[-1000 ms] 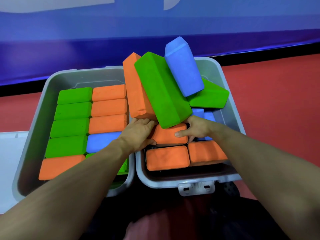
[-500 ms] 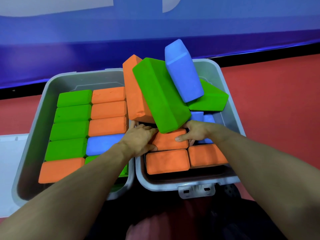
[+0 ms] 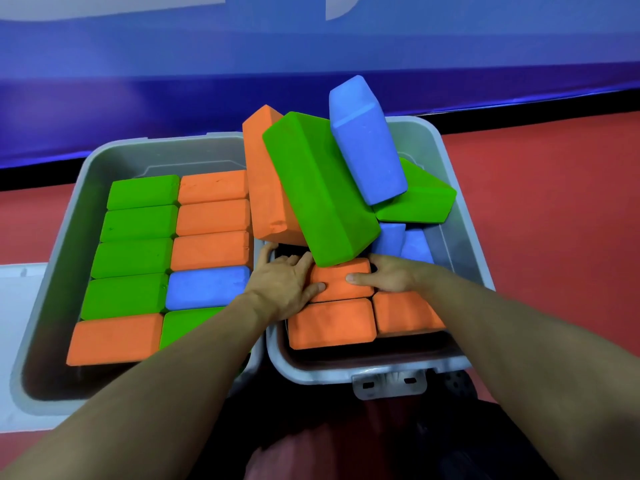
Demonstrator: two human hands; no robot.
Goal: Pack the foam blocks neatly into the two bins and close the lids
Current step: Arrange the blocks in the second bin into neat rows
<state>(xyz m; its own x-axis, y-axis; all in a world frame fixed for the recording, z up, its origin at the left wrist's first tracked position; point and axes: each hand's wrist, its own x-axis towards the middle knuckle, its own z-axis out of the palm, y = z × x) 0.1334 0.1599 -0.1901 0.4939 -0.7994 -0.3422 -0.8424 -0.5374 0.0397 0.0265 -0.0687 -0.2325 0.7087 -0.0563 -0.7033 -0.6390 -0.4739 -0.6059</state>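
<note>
Two grey bins stand side by side on a red floor. The left bin holds neat rows of green, orange and one blue block. In the right bin, orange blocks lie flat at the front. Behind them a tall orange block, a big green block, a blue block and another green block lean in a loose pile. My left hand and my right hand grip an orange block from either side, thumbs on its top, under the leaning green block.
A white lid lies flat to the left of the left bin. A latch hangs on the right bin's front wall. A blue wall rises just behind both bins. Red floor stretches to the right.
Both hands have stayed on the orange block. The block and the hands have barely shifted, and the leaning pile above has settled slightly lower.
</note>
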